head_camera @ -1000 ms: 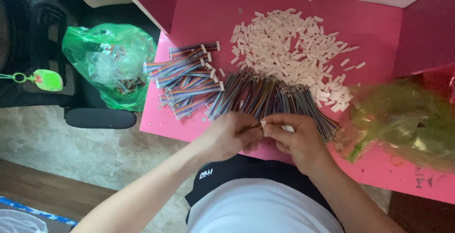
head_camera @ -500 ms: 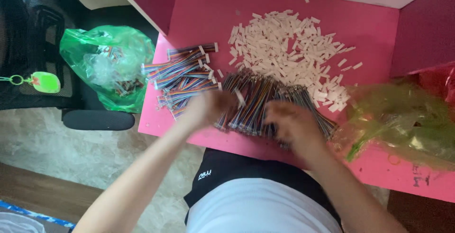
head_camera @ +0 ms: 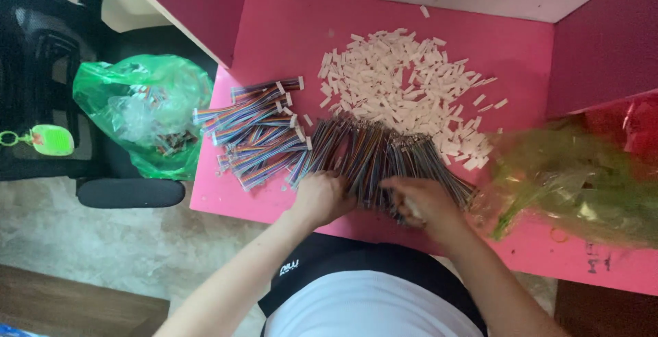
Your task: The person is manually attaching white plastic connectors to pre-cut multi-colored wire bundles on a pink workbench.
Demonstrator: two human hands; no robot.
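A pile of multicoloured ribbon wires (head_camera: 373,152) lies near the front of the pink table (head_camera: 288,28). My left hand (head_camera: 322,196) rests with curled fingers on the near ends of this pile; what it grips is hidden. Just to the right, my right hand (head_camera: 421,201) pinches into the same pile, with a small white piece showing under the palm. Left of the pile lie ribbon wires with white connectors (head_camera: 257,138) on their ends. A heap of loose white connectors (head_camera: 404,80) sits behind the pile.
A green plastic bag (head_camera: 140,114) with parts rests on a black chair (head_camera: 130,189) to the left. A crumpled green bag (head_camera: 582,186) lies on the table's right side. Dark red partition walls (head_camera: 603,42) flank the table. A green key tag (head_camera: 51,139) hangs at far left.
Both hands were together near the table's front edge with a white connector between them. The left hand swung out to the finished wires and came back; both hands now sit on the wire pile.
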